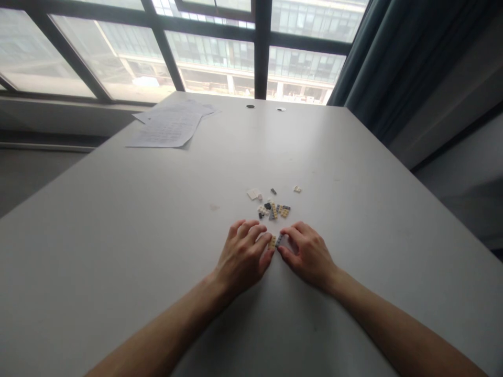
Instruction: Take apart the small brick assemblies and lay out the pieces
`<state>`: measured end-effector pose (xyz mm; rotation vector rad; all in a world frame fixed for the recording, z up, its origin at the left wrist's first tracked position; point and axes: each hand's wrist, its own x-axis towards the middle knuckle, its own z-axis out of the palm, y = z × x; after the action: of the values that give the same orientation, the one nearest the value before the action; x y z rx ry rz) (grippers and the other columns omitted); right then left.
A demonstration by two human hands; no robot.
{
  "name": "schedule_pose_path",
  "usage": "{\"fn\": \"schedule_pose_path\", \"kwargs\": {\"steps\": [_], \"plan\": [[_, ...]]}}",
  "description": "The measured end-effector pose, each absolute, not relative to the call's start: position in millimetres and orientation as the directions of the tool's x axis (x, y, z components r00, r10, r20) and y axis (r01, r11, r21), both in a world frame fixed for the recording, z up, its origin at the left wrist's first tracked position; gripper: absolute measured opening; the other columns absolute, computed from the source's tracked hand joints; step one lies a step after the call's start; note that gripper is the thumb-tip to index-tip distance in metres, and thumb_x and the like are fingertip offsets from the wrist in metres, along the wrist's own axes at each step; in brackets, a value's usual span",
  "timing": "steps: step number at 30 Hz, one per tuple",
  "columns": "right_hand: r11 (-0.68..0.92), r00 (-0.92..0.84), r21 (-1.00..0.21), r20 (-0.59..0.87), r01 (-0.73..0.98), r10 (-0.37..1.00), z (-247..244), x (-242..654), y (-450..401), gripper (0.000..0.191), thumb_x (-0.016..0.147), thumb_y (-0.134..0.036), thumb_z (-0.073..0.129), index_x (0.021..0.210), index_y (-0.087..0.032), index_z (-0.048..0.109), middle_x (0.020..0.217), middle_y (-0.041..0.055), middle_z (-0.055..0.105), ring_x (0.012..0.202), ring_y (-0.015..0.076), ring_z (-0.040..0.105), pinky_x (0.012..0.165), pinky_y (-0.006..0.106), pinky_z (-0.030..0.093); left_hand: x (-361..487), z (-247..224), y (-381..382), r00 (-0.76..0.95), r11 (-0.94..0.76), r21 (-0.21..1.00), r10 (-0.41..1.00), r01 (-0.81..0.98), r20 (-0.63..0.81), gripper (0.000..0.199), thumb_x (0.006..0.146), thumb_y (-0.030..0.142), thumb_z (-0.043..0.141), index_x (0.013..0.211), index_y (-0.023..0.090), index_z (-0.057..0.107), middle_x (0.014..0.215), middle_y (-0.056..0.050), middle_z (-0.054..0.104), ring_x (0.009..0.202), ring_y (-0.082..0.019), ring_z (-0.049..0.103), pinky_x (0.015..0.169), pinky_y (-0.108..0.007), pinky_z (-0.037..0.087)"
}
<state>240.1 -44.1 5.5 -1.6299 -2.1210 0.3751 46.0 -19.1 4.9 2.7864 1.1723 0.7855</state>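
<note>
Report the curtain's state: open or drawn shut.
Open: the curtain hangs bunched at the right, leaving the visible window panes uncovered.

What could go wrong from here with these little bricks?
The tan piece at the left hand and the grey piece at the right hand sit at the fingertips, so either might slip or meet crooked. The loose bricks lie just beyond the fingers; a knuckle could scatter them. The small white piece may be overlooked against the white table.
</note>
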Motion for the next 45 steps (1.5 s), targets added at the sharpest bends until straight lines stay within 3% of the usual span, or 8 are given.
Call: {"fn": "schedule_pose_path", "kwargs": {"steps": [7,23,28,33,45], "plan": [[0.353,-0.307,-0.456,0.175,0.817,0.935,5,241,-45,0.033,0.085,-0.025,0.060,0.118,-0.019,0.061,0.105,0.0085,0.059,0.096,0.0235,0.054,0.089,0.037,0.044,46,4,-19,0.590,-0.721,0.197,0.668,0.664,0.455,0.018,0.088,0.026,0.056,0.102,0.019,0.064,0.105,-0.007,0.067,0.109,-0.027,0.054,0.101,-0.047,0.035],[0.373,-0.326,-0.453,0.181,0.810,0.928,3,242,-44,0.041,0.086,-0.032,0.062,0.124,-0.018,0.058,0.107,0.0099,0.060,0.098,0.0249,0.055,0.090,0.040,0.044,46,5,-19,0.571,-0.709,0.213,0.680,0.672,0.460,0.023,0.086,0.029,0.059,0.106,0.018,0.062,0.106,-0.008,0.066,0.107,-0.027,0.055,0.100,-0.047,0.035],[0.359,-0.310,-0.479,0.181,0.801,0.933,3,243,-44,0.042,0.085,-0.031,0.064,0.125,-0.018,0.057,0.107,0.0090,0.060,0.097,0.0242,0.055,0.089,0.039,0.045,45,8,-18,0.503,-0.701,0.273,0.680,0.659,0.533,0.025,0.084,0.024,0.058,0.109,0.018,0.058,0.107,-0.009,0.065,0.103,-0.026,0.056,0.095,-0.043,0.040],[0.350,-0.308,-0.472,0.166,0.809,0.937,4,243,-43,0.043,0.084,-0.029,0.065,0.124,-0.017,0.058,0.108,0.0093,0.060,0.098,0.0244,0.055,0.090,0.040,0.045,41,6,-12,0.311,-0.624,0.396,0.725,0.673,0.615,0.027,0.082,0.011,0.051,0.107,0.019,0.054,0.104,-0.008,0.063,0.100,-0.024,0.056,0.091,-0.040,0.042],[0.347,-0.316,-0.457,0.145,0.819,0.938,6,243,-42,0.041,0.084,-0.030,0.065,0.122,-0.018,0.059,0.108,0.0083,0.059,0.098,0.0242,0.055,0.090,0.040,0.044,37,4,-3,0.211,-0.488,0.484,0.828,0.726,0.519,0.037,0.069,-0.002,0.042,0.093,0.021,0.059,0.100,-0.006,0.065,0.099,-0.025,0.056,0.087,-0.042,0.040]]}}
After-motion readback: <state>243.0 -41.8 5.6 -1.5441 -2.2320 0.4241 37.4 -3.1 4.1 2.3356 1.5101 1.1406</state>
